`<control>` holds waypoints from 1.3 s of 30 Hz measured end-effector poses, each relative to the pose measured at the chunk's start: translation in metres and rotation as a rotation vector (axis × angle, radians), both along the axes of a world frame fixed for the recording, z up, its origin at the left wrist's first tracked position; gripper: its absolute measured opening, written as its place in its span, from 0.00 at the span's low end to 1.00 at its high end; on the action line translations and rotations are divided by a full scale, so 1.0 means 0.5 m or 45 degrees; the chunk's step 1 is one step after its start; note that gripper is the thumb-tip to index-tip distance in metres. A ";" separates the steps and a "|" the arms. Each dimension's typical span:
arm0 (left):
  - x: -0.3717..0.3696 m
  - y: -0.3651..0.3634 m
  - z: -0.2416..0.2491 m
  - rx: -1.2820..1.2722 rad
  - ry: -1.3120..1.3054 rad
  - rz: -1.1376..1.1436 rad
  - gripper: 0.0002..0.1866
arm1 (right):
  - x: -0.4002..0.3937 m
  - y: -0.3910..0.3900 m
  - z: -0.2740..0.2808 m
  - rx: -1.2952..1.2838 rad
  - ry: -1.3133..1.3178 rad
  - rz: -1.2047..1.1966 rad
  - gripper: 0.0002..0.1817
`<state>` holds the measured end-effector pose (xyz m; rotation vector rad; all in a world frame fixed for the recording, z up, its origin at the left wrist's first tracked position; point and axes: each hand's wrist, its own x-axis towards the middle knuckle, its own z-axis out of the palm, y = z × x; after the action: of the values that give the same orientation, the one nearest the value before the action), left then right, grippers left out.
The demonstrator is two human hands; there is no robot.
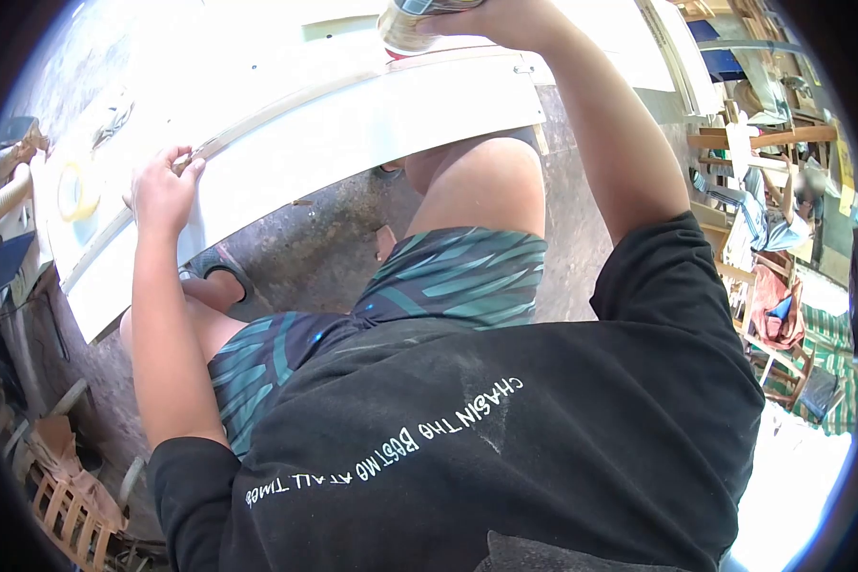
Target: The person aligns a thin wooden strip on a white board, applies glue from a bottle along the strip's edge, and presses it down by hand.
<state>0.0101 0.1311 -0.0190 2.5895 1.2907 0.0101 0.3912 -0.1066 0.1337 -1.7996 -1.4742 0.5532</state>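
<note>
My right hand (510, 21) grips a bottle (408, 34) with a printed label, tipped so that its red end points down at a raised strip. That narrow strip (286, 103) runs along a long white board (353, 129), which lies across in front of my knees. Toward the board's left part, my left hand (165, 186) is closed, fingers and thumb pinching the strip near its end. The top of the bottle is cut off by the frame edge. Strong glare washes out much of the white surface.
A roll of tape (76, 191) lies on the white surface left of my left hand. A wooden slatted crate (74, 515) stands at the lower left. Off to the right, another person (777, 224) sits among wooden frames and a pinkish cloth (777, 305).
</note>
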 end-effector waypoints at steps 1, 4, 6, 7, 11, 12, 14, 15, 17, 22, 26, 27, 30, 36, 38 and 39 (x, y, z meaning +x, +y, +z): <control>0.001 0.000 0.001 0.001 -0.004 -0.002 0.24 | 0.010 -0.002 -0.006 -0.005 0.001 0.011 0.28; 0.000 -0.002 -0.003 0.043 -0.021 -0.014 0.24 | 0.032 -0.005 -0.035 0.021 0.062 0.109 0.29; 0.000 -0.004 -0.002 0.060 -0.016 -0.010 0.23 | 0.017 -0.009 -0.044 0.041 0.040 0.069 0.30; 0.000 -0.004 -0.003 0.068 -0.012 -0.009 0.23 | 0.010 -0.010 -0.047 0.051 0.032 0.048 0.30; -0.002 0.010 -0.017 -0.062 -0.049 0.062 0.20 | 0.001 -0.011 -0.035 0.102 -0.076 0.021 0.31; -0.002 0.010 -0.016 -0.075 -0.049 0.064 0.20 | -0.003 -0.013 -0.014 0.085 -0.124 0.021 0.31; 0.000 0.011 -0.018 -0.076 -0.032 0.058 0.20 | -0.004 -0.026 0.009 0.090 -0.113 0.000 0.32; 0.000 0.012 -0.023 -0.063 -0.016 0.052 0.21 | 0.002 -0.035 0.008 0.113 -0.053 -0.020 0.33; 0.005 0.009 -0.022 0.009 0.070 0.049 0.24 | -0.019 -0.065 0.012 0.330 -0.060 -0.204 0.32; 0.047 -0.149 0.076 0.357 -0.757 -0.361 0.32 | -0.122 -0.162 -0.037 0.660 0.855 -0.551 0.25; 0.104 -0.358 0.238 0.138 -1.116 -0.636 0.35 | -0.258 -0.191 -0.081 0.833 1.431 -0.632 0.24; 0.114 -0.380 0.235 0.105 -1.048 -0.659 0.36 | -0.278 -0.198 -0.096 0.816 1.458 -0.573 0.24; 0.120 -0.377 0.224 -0.149 -0.857 -0.622 0.41 | -0.369 -0.182 -0.086 0.799 1.482 -0.560 0.25; 0.137 -0.395 0.233 0.061 -0.982 -0.526 0.40 | -0.391 -0.162 -0.091 0.613 1.085 -0.485 0.25; 0.158 -0.392 0.234 0.124 -0.997 -0.533 0.42 | -0.345 -0.141 -0.078 0.661 1.012 -0.526 0.25; 0.178 -0.382 0.230 0.191 -1.026 -0.551 0.42 | -0.311 -0.131 -0.068 0.685 0.964 -0.552 0.25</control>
<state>0.0993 -0.0598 0.0959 2.4746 0.4492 0.9810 0.2360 -0.1723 0.0997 -1.2165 -0.6054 0.4754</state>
